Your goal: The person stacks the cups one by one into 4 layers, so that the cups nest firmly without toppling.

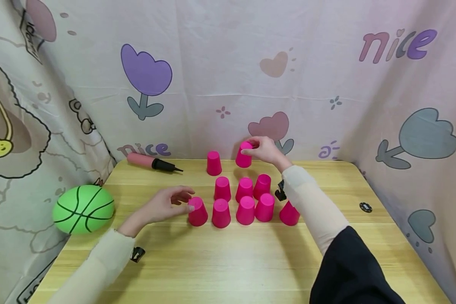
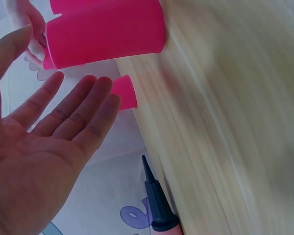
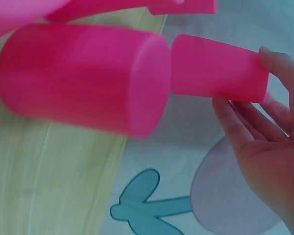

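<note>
Several bright pink cups stand upside down on the wooden table, in loose rows. At the back, my right hand [image 1: 267, 150] pinches one pink cup [image 1: 243, 159] between thumb and fingers; the right wrist view shows this held cup [image 3: 215, 68] too. Whether its rim touches the table I cannot tell. My left hand [image 1: 166, 206] is beside the front-left cup [image 1: 198, 212], thumb tip close to its side. In the left wrist view the left palm [image 2: 44, 161] faces up with fingers loosely extended. Another pink cup [image 1: 214, 164] stands alone at the back left.
A green ball [image 1: 83, 210] sits at the table's left edge. Behind it lies a pink and black hand pump [image 1: 152, 162]. A small black disc [image 1: 365, 207] is at the right. Printed curtains [image 1: 213, 76] hang behind and at the sides. My right forearm [image 1: 315, 207] partly covers the rightmost cup [image 1: 289, 213].
</note>
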### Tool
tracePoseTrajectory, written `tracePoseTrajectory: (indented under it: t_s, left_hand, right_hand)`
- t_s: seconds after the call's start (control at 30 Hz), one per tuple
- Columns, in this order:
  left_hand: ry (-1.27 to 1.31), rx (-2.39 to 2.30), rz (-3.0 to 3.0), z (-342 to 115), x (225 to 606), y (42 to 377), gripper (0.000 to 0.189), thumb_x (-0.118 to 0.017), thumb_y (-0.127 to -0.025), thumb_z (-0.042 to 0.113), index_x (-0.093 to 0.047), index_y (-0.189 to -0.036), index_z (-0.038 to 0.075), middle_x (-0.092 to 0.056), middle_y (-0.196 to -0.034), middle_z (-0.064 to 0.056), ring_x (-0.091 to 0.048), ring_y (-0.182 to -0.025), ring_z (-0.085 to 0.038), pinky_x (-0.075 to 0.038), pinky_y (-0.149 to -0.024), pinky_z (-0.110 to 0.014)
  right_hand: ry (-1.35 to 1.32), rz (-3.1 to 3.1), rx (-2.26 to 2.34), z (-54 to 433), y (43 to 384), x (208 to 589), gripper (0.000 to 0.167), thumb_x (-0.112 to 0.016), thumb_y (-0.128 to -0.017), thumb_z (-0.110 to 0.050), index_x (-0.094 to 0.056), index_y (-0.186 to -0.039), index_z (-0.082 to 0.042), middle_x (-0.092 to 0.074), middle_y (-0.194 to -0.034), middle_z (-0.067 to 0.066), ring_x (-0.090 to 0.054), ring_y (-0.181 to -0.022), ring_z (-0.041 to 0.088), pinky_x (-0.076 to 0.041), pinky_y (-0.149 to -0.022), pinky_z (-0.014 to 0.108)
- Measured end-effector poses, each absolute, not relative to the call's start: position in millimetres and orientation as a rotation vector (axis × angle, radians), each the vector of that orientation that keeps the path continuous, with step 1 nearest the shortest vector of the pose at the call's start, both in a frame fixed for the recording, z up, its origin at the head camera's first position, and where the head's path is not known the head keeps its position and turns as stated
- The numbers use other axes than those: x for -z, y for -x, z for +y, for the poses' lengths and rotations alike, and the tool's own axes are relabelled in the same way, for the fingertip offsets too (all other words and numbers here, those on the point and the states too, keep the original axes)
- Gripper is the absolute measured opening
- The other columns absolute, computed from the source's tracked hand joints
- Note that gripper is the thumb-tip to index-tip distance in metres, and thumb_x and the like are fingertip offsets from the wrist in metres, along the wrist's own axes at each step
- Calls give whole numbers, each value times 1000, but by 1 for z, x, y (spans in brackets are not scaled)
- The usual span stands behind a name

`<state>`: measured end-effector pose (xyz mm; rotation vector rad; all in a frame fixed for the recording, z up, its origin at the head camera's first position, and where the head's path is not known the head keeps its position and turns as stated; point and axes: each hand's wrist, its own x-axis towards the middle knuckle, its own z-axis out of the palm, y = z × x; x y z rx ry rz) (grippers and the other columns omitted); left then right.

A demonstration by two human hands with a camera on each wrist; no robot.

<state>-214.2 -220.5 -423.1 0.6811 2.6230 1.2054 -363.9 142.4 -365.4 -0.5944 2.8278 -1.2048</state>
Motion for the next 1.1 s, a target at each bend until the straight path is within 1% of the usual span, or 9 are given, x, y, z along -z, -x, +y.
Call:
tracePoseTrajectory:
  t_s: [0.13, 0.2, 0.43, 0.63, 0.83, 0.93, 1.1]
  left_hand:
    - [-727, -1205, 2632, -219, 425, 213, 53, -82, -92, 30, -65, -136, 6, -73, -130, -11, -72, -115, -26, -60, -100, -46]
    - [-738, -1207, 2632, -218, 426, 212, 52, -82, -92, 31, -65, -135, 6, -73, -129, -10, -72, -115, -25, -60, -100, -46]
    - [-745, -1193, 2630, -216, 431, 210, 48, -83, -92, 33, -67, -133, 12, -74, -123, -1, -71, -113, -19, -59, -102, -47]
    - [-743, -1191, 2639, -215, 433, 209, 47, -83, -92, 34, -68, -131, 13, -75, -121, 1, -71, -113, -19, -60, -101, -46]
    - [-726, -1186, 2644, -215, 434, 209, 48, -83, -91, 35, -68, -131, 15, -75, -121, 2, -71, -113, -18, -60, -101, -47]
    - [-729, -1178, 2649, -215, 434, 209, 48, -83, -91, 36, -68, -131, 14, -75, -121, 1, -71, -113, -19, -60, -101, -47]
    - [-724, -1176, 2648, -214, 434, 210, 49, -84, -91, 37, -68, -131, 15, -74, -121, 2, -71, -113, -18, -60, -101, -46]
  right_hand:
    - [612, 2822, 1156, 131, 371, 369, 42, -80, -95, -29, -72, -129, -7, -74, -115, 12, -67, -103, 26, -58, -86, 35]
    - [618, 2813, 1144, 126, 373, 371, 41, -80, -94, -29, -72, -128, -8, -74, -114, 12, -66, -102, 26, -57, -86, 35]
    - [692, 2765, 1141, 109, 381, 382, 36, -81, -93, -21, -74, -125, -5, -74, -114, 13, -62, -100, 26, -54, -84, 33]
    - [678, 2731, 1097, 102, 388, 392, 37, -81, -93, -21, -73, -127, -6, -73, -115, 12, -61, -103, 26, -55, -84, 30]
    - [643, 2692, 1087, 98, 392, 394, 39, -80, -94, -19, -72, -128, -4, -71, -115, 14, -60, -103, 25, -53, -85, 30]
    - [639, 2681, 1073, 97, 392, 393, 40, -81, -93, -18, -71, -130, -4, -71, -119, 15, -60, -105, 26, -54, -88, 33]
    - [608, 2653, 1062, 97, 394, 396, 44, -80, -94, -17, -69, -134, -4, -70, -130, 16, -60, -115, 29, -56, -98, 39]
